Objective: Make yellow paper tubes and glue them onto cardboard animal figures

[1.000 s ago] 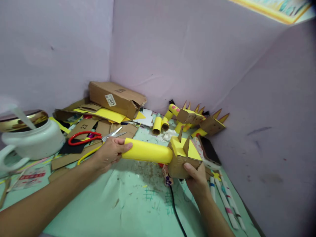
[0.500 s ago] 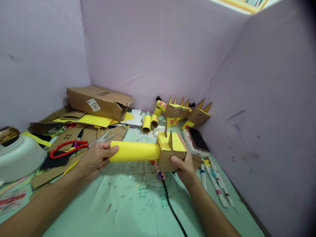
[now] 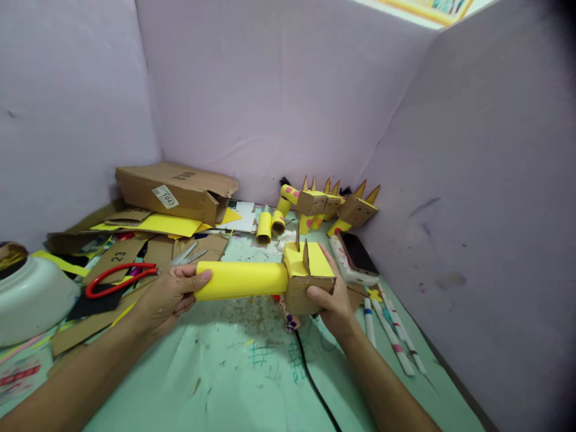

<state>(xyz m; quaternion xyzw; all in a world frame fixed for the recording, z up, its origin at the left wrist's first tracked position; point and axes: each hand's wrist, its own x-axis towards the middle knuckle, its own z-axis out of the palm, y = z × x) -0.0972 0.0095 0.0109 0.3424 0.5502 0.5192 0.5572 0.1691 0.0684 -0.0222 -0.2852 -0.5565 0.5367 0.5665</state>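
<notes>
A yellow paper tube lies level above the table, and its right end meets a small cardboard box with a yellow top and two upright brown points. My left hand pinches the tube's left end, thumb on top. Around the box's right side my right hand is closed, its thumb on the front face. Box and tube touch; whether they are glued cannot be seen. Below the box is a flower-patterned tool, perhaps a glue gun, partly hidden, with a black cord running toward me.
Red-handled scissors lie on cardboard scraps at left, near a white pot. A cardboard carton stands behind. Yellow cardboard giraffes stand by the back wall beside yellow tubes. A phone and several markers lie at right.
The view has shifted slightly, so everything sits a little farther left. Both hands keep the same hold on the tube and box.
</notes>
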